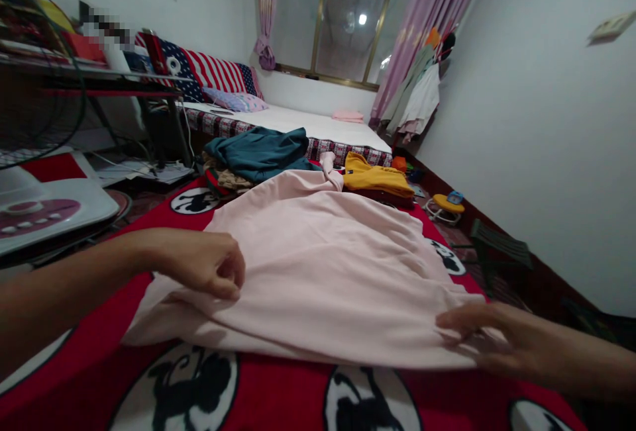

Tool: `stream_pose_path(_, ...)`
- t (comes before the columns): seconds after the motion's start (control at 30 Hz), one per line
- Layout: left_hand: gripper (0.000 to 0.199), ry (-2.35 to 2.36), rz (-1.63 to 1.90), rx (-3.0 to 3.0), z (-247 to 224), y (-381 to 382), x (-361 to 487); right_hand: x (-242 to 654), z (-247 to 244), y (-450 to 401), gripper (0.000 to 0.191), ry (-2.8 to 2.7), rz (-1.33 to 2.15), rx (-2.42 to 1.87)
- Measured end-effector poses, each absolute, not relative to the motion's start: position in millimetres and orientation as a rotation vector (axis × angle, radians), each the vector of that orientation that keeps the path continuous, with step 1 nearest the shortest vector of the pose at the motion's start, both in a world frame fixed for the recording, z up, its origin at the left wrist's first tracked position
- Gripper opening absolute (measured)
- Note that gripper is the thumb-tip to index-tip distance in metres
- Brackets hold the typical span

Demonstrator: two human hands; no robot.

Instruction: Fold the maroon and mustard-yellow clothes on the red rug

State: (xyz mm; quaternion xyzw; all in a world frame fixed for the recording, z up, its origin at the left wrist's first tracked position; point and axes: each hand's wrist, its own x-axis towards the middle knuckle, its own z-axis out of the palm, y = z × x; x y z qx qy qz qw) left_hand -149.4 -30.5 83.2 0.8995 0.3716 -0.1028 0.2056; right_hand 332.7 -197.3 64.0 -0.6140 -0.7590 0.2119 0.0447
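A shirt (322,265) lies on the blanket (278,398) — clothes piles (263,153) behind it, bed (318,128) farther back, fan (44,206) at left.

white walls (546,120) | window (342,20) | pink curtains (432,14) | bed (308,128)

Your left hand (209,272) pinches the near left edge of a pale pink garment (318,265) spread over a red blanket (278,391) with black-and-white round prints. Your right hand (484,335) lies flat on the garment's right corner, fingers extended. Beyond it sit a folded teal garment (261,151) and a yellow garment (375,176), with a bed (318,128) behind.
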Motion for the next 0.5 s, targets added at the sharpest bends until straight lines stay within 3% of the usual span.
stream_pose_path(0.13,0.036,0.862,-0.11,2.487,86.9,10.6,-95.1,316.2,80.3,-137.6,0.044,-2.092,0.802,-1.933)
stream_pose_path(0.27,0.046,1.091,0.297,2.681,46.7,52.0,-34.3,307.8,57.6,-55.7,0.046,-1.886,0.242,-1.994)
stream_pose_path(0.37,0.051,1.267,0.362,2.65,5.6,73.9,-9.3,313.9,35.4,-10.9,0.062,-1.667,-0.169,-2.201)
stream_pose_path(0.5,0.058,1.43,0.386,2.656,-30.4,85.2,-3.1,325.9,11.6,22.7,0.082,-1.44,-0.247,-2.342)
